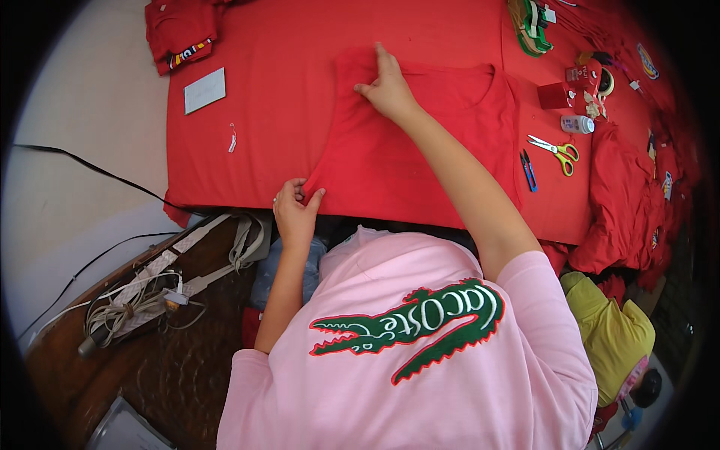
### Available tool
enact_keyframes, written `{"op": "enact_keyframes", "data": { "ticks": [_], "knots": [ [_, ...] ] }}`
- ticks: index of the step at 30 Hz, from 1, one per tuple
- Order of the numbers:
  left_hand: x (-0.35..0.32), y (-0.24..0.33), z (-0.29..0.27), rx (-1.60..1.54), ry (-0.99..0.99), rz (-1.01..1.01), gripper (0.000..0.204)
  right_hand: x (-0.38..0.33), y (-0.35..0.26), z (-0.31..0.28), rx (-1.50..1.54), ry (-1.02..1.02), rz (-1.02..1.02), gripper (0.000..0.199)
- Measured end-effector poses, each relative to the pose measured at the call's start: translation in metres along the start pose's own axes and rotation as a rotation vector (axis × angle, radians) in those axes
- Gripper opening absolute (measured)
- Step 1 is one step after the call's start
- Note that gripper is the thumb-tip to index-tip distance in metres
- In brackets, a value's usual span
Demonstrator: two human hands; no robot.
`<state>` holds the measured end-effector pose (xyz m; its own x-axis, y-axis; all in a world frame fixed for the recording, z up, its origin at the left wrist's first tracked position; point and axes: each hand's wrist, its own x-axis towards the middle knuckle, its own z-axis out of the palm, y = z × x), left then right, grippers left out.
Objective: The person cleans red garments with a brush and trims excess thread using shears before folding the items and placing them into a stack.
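**Red shirt spread flat, both hands on its left edge**

Head view: the red T-shirt (420,150) lies flat on the red-covered table (270,120), neckline toward the far side, hem at the near edge. The left hand (296,210) pinches the shirt's near left corner, thumb and fingers closed on the cloth. The right hand (386,86) presses down on the far left part of the shirt by the shoulder, fingers spread, not closed round anything. By my reading this is light, limp knit: it will sag and wrinkle if lifted from one point, so corners, hem and shoulder seams look like the places to hold. Right of the shirt lie yellow-handled scissors (556,152) and a blue pen (528,170); left of it, a white card (205,90). No other view.
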<state>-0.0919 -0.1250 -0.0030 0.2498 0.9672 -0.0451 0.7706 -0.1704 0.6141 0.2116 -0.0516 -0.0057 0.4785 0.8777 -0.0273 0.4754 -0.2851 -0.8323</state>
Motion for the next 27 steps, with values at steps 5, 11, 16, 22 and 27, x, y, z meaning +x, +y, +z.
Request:
{"op": "enact_keyframes", "data": {
  "ticks": [5,11,16,22,27],
  "knots": [
    [-0.004,0.006,0.005,-0.112,-0.025,0.001,0.027,0.017,0.034,-0.02,0.015,-0.04,-0.124,0.044],
    [-0.029,0.045,0.004,-0.007,-0.364,0.594,0.043,-0.053,0.093,-0.155,0.452,0.317,0.054,0.035],
    [-0.037,0.025,0.011,-0.043,-0.382,0.562,0.046,-0.172,0.13,-0.237,-0.173,0.288,0.179,0.037],
    [-0.034,0.028,0.01,-0.019,-0.289,0.494,0.046,-0.266,0.165,-0.239,0.226,0.459,0.457,0.038],
    [-0.025,0.037,0.023,0.01,-0.232,0.509,0.038,-0.282,0.169,-0.196,-0.047,0.453,0.444,0.038]
  ]
}}
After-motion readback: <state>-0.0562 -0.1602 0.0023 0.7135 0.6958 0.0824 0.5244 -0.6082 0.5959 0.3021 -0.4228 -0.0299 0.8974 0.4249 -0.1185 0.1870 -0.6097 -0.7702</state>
